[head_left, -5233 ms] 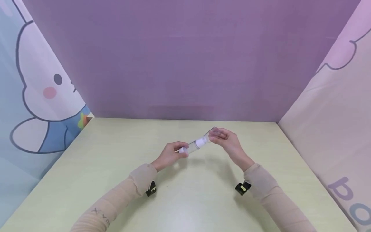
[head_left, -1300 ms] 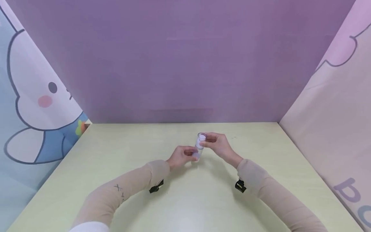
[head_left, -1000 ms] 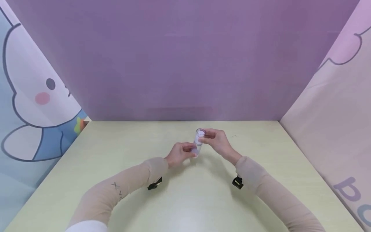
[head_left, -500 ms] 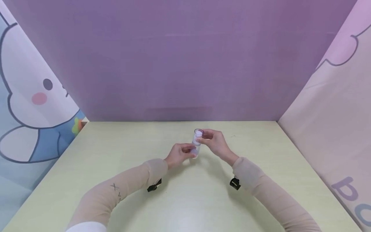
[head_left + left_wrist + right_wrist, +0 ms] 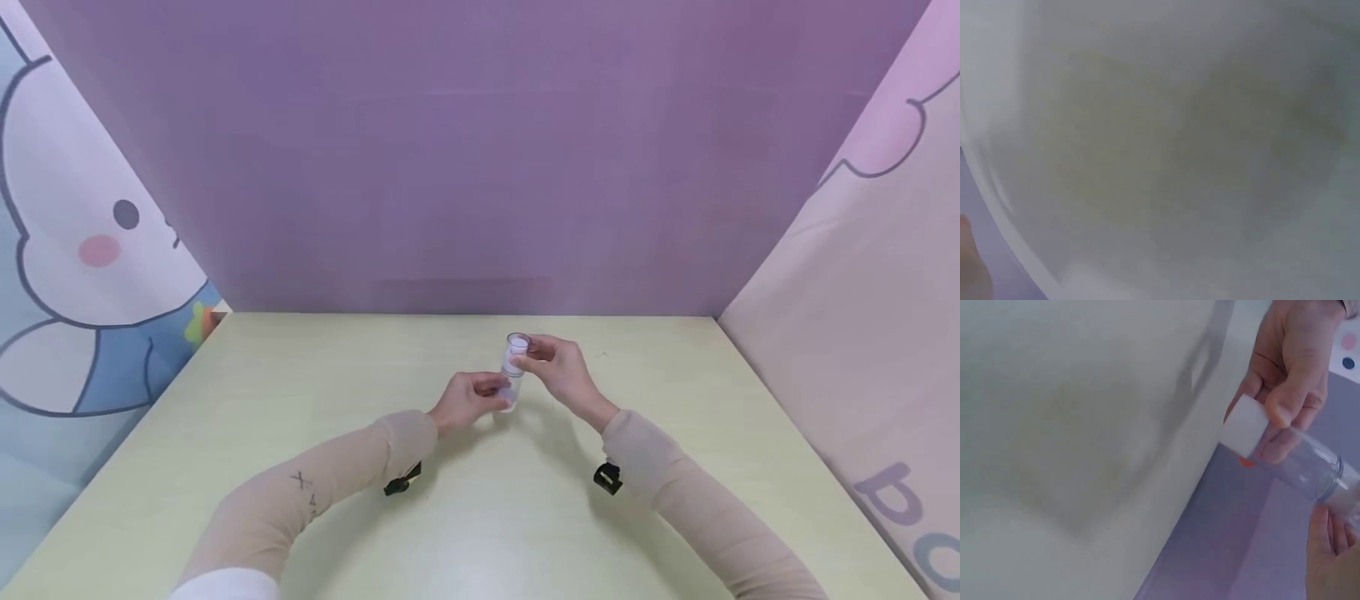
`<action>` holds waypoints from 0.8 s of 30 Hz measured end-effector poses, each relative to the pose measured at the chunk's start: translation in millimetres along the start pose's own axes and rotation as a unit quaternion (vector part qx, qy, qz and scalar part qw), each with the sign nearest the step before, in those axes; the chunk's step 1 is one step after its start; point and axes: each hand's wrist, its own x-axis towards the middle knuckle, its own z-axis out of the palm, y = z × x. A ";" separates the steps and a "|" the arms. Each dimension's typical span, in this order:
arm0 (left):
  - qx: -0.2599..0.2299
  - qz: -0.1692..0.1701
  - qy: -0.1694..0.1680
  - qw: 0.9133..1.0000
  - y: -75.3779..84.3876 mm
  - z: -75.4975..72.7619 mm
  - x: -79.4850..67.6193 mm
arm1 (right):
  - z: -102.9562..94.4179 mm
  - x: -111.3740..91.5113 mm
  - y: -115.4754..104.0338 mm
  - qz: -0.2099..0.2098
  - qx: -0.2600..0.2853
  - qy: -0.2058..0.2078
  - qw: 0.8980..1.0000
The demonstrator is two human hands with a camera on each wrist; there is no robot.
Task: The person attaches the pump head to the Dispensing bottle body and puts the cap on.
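A clear cylindrical bottle (image 5: 514,386) stands nearly upright between both hands, over the far middle of the table. My left hand (image 5: 467,403) pinches its lower part between thumb and fingers. Higher up, my right hand (image 5: 561,368) grips the clear cap (image 5: 517,340), with a white collar showing through it. In the right wrist view the bottle's white base (image 5: 1245,426) lies by the left thumb, and the right hand (image 5: 1334,565) is partly cut off by the frame edge. The left wrist view shows mostly blurred tabletop and part of a hand (image 5: 972,269) at lower left.
The pale yellow-green table (image 5: 480,508) reaches back to a purple panel (image 5: 480,167). Side panels with cartoon prints flank it, one on the left (image 5: 82,275) and one on the right (image 5: 862,333). Both forearms wear beige sleeves with dark wrist cameras.
Compared with about five seconds ago, the bottle has turned from slanting to nearly upright, and the hands have come closer together. During the last second, bottle and hands have barely shifted.
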 end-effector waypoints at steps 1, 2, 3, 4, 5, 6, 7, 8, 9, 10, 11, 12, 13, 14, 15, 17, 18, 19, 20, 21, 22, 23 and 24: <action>0.001 0.000 -0.001 1.000 0.1 0.4 1.0 | -2.0 1.0 0.2 -0.002 0.000 -0.005 1.000; 0.001 0.001 -0.001 1.000 0.2 0.8 1.9 | -3.9 2.0 0.2 -0.006 0.000 -0.012 1.000; 0.002 0.004 -0.002 1.000 -1.2 0.9 3.6 | -5.9 3.2 0.1 -0.009 0.004 -0.017 1.000; 0.004 0.007 -0.002 1.000 -5.0 0.9 6.7 | -7.6 4.2 -0.2 -0.013 0.005 -0.023 1.000; 0.005 0.009 -0.002 1.000 -8.2 0.7 9.9 | -9.2 5.1 -0.5 -0.016 0.007 -0.028 0.999; 0.006 0.011 -0.004 1.000 -11.7 0.3 13.3 | -10.7 5.9 -1.2 -0.020 0.009 -0.033 0.999; 0.007 0.011 -0.006 1.000 -15.4 -0.3 17.2 | -11.8 6.4 -2.2 -0.025 0.012 -0.036 0.999; 0.009 0.012 -0.009 1.000 -19.1 -1.1 20.9 | -12.7 6.8 -3.1 -0.029 0.015 -0.037 0.999; 0.011 0.012 -0.012 1.000 -22.6 -2.0 24.6 | -13.7 7.2 -4.0 -0.034 0.017 -0.040 0.998; 0.015 0.010 -0.016 1.000 -24.4 -2.6 27.4 | -14.5 7.4 -5.0 -0.037 0.020 -0.041 0.998; 0.019 0.010 -0.023 1.000 -24.1 -3.2 28.8 | -15.2 7.6 -5.8 -0.039 0.022 -0.045 0.998; 0.023 0.013 -0.030 0.999 -24.1 -3.5 30.0 | -15.8 7.8 -6.3 -0.039 0.024 -0.047 0.998; 0.027 0.013 -0.037 0.999 -24.0 -3.7 30.6 | -16.2 7.7 -6.5 -0.037 0.024 -0.050 0.998; 0.031 0.016 -0.043 0.998 -24.0 -3.8 30.7 | -16.3 7.6 -6.5 -0.034 0.024 -0.053 0.998; 0.034 0.020 -0.049 0.998 -24.1 -3.7 30.5 | -16.3 7.3 -6.4 -0.030 0.024 -0.056 0.998; 0.036 0.028 -0.056 0.997 -24.2 -2.8 29.8 | -15.9 6.5 -5.8 -0.018 0.023 -0.057 0.998; 0.037 0.030 -0.057 0.997 -24.4 -2.1 29.6 | -15.8 5.9 -5.3 -0.013 0.022 -0.057 0.998; 0.037 0.032 -0.057 0.997 -25.0 -1.4 29.0 | -15.4 5.6 -4.8 -0.010 0.022 -0.057 0.998; 0.037 0.035 -0.055 0.997 -25.6 -0.5 28.5 | -15.0 5.3 -4.2 -0.008 0.023 -0.057 0.998; 0.037 0.038 -0.053 0.997 -26.2 0.6 28.0 | -14.6 4.9 -3.7 -0.008 0.024 -0.057 0.998; 0.037 0.041 -0.049 0.997 -26.6 1.7 27.3 | -14.1 4.5 -3.0 -0.009 0.024 -0.058 0.998; 0.039 0.043 -0.046 0.997 -27.4 2.7 26.4 | -13.6 4.0 -2.4 -0.012 0.022 -0.059 0.998; 0.042 0.042 -0.043 0.997 -28.1 3.6 25.5 | -13.1 3.3 -2.0 -0.013 0.021 -0.061 0.998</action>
